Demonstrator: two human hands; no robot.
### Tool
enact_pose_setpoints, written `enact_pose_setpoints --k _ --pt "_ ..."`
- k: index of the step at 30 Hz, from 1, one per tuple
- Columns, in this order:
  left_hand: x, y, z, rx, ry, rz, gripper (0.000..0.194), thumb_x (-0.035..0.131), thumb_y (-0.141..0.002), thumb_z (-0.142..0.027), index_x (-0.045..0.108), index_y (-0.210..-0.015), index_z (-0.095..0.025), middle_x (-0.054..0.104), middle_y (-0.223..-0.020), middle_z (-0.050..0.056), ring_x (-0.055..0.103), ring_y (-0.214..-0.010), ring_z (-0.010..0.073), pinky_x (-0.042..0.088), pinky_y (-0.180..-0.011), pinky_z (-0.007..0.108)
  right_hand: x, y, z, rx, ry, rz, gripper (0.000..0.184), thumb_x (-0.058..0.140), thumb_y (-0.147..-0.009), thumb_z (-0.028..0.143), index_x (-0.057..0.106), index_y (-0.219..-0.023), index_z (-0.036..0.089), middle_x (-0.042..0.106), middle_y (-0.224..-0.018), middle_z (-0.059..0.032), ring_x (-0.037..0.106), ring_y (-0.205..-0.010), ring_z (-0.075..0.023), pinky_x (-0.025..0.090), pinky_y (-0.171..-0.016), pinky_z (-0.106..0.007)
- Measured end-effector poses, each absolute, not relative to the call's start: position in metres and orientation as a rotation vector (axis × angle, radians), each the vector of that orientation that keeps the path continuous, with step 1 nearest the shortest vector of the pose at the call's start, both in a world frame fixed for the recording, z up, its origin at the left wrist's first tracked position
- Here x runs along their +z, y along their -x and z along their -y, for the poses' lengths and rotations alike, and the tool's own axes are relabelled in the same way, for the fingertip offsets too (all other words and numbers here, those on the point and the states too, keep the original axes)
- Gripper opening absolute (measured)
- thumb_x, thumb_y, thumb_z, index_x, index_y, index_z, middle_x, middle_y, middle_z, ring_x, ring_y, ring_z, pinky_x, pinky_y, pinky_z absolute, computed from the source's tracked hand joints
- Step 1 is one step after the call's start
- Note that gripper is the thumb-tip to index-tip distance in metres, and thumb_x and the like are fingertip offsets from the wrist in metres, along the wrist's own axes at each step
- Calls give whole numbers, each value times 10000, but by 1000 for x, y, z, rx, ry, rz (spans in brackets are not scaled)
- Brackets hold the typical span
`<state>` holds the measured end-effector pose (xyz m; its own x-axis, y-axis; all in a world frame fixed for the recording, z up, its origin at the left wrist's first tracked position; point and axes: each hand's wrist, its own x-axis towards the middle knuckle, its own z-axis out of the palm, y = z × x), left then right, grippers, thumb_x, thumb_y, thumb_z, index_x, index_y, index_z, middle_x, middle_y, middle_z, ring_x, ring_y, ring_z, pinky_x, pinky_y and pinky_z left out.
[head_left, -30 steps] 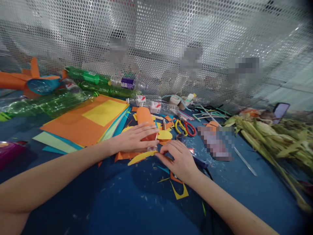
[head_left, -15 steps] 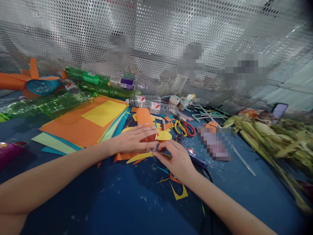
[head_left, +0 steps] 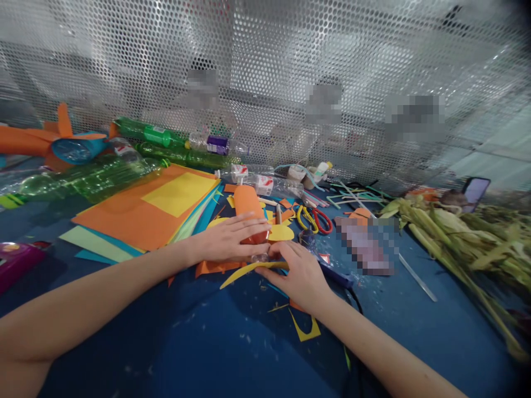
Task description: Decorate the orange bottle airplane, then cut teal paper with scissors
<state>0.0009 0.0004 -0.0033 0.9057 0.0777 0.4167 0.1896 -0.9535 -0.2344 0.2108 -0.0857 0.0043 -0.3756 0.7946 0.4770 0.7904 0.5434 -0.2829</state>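
Observation:
My left hand [head_left: 230,239] lies across an orange paper-wrapped bottle [head_left: 248,205] on the blue table [head_left: 232,348], its fingers curled round the bottle. My right hand [head_left: 298,273] sits just to its right, fingertips pinching a curved yellow paper strip [head_left: 244,271] at the bottle's near end. Orange and yellow paper scraps [head_left: 305,326] lie under and around both hands.
A stack of coloured paper sheets [head_left: 153,207] lies left. Green plastic bottles [head_left: 87,177] and clear ones [head_left: 257,179] line the perforated metal screen [head_left: 265,72]. Scissors [head_left: 315,218], straws [head_left: 352,193], a metal ruler [head_left: 417,279] and corn husks [head_left: 460,232] lie right.
My right hand has slid slightly left and closed its fingers on the yellow strip, which now lies nearer me. My left hand stays on the bottle.

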Motion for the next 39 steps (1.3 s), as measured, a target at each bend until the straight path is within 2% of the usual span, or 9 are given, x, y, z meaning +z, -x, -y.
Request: enact_pose_setpoints --k 5,9,14,18,26,32,35,39 --pt "-2 -1 1 -612 2806 198 377 490 -915 -200 431 -1287 -208 390 -1391 162 259 -1356 243 271 -1098 456 9 -214 86 99 1263 2234 236 704 -742 348 533 -820 207 641 -787 -24 603 -755 -197 464 -681 -316" --pt "-2 0 1 -617 2811 212 373 479 -918 -182 421 -1286 -214 380 -1401 153 244 -1363 230 263 -1103 462 16 -222 87 196 1213 2272 276 741 -702 331 552 -868 216 656 -855 -25 614 -812 -202 478 -736 -339" --pt "-3 0 0 -653 2787 171 377 506 -905 -194 420 -1271 -215 393 -1390 155 256 -1357 251 280 -1091 479 21 -229 87 311 1255 2221 192 690 -751 251 550 -880 222 650 -863 -20 619 -808 -186 500 -722 -317" --pt "-3 1 0 -621 2764 177 388 498 -906 -179 405 -1280 -228 391 -1392 146 252 -1359 248 291 -1085 474 15 -226 86 251 1258 2253 186 714 -736 277 561 -822 213 648 -811 -16 610 -777 -193 491 -706 -324" --pt "0 -1 3 -670 2735 201 363 498 -900 -151 428 -1248 -230 420 -1367 139 305 -1335 238 300 -1081 458 14 -224 87 197 1097 2328 23 584 -847 200 597 -865 194 674 -818 -46 624 -791 -194 507 -714 -335" --pt "2 -2 4 -682 2726 203 345 499 -897 -154 452 -1231 -228 429 -1355 143 328 -1322 241 314 -1074 455 18 -225 88 179 1046 2343 133 486 -870 129 600 -898 191 673 -839 -55 613 -803 -186 498 -748 -341" --pt "0 -2 2 -688 2730 173 349 500 -896 -161 453 -1236 -222 429 -1354 148 314 -1329 243 318 -1073 458 16 -223 88 140 1066 2311 80 534 -864 220 604 -882 187 669 -814 -61 614 -791 -196 492 -737 -351" --pt "-1 -3 2 -718 2727 180 337 496 -898 -161 462 -1227 -223 443 -1344 146 330 -1320 239 324 -1067 463 10 -220 87 63 1104 2286 146 555 -871 309 611 -815 187 667 -768 -54 612 -759 -195 477 -713 -342"
